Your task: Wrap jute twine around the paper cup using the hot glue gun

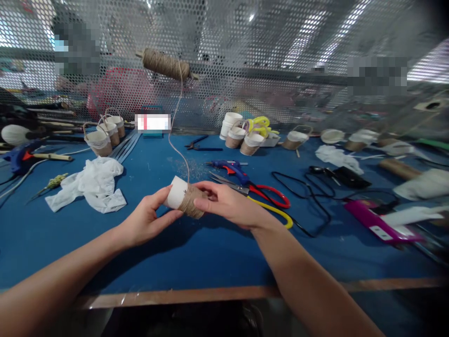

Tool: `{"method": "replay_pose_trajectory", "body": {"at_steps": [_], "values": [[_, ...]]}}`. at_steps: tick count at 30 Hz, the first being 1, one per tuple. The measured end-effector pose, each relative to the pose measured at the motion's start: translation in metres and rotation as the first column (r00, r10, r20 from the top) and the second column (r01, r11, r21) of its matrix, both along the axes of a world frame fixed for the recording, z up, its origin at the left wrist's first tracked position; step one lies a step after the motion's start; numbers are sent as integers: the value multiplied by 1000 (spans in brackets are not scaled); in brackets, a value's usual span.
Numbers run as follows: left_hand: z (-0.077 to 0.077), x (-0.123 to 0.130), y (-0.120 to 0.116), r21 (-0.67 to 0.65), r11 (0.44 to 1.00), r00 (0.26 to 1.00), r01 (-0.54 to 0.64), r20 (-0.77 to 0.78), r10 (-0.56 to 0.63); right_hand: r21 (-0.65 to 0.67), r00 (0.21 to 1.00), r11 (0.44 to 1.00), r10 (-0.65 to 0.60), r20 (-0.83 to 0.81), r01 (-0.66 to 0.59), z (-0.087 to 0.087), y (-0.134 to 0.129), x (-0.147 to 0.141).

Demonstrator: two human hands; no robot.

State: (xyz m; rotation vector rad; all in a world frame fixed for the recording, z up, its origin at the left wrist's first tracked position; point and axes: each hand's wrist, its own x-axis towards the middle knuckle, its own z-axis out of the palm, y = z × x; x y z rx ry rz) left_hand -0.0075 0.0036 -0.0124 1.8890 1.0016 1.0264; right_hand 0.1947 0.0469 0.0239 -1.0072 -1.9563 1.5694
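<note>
A white paper cup (178,192), tilted on its side above the blue table, is partly wrapped in brown twine. My left hand (149,216) grips its bare white end between thumb and fingers. Around the twine-covered end my right hand (222,203) is closed, its fingers partly hidden behind the cup. A strand of twine (176,112) runs from the cup up to a spool (163,63) mounted at the mesh screen.
Scissors (270,195) and a blue glue gun (233,169) lie just right of the hands, pliers (201,146) behind. Twine-wrapped cups (100,142) and white cloth (93,185) are at left. More cups (250,144), black cables and a purple device (375,222) lie right.
</note>
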Motion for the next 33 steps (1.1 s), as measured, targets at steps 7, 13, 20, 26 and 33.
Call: {"method": "replay_pose_trajectory", "body": {"at_steps": [7, 13, 20, 26, 33], "values": [[6, 4, 2, -166, 985, 999, -47, 18, 51, 223, 992, 973, -84, 96, 61, -3, 0, -6], [5, 7, 3, -324, 945, 980, -34, 174, 95, 412, 974, 910, -140, 177, 56, -5, -5, -13], [4, 9, 2, -373, 927, 976, -41, 183, 117, 498, 957, 867, -149, 249, 5, -6, -6, -15], [3, 11, 4, -354, 934, 980, -53, 161, 116, 492, 958, 870, -144, 249, 3, -10, -5, -16], [1, 11, 4, -363, 929, 974, -70, 178, 143, 494, 962, 869, -147, 228, 15, -9, -5, -18]]}}
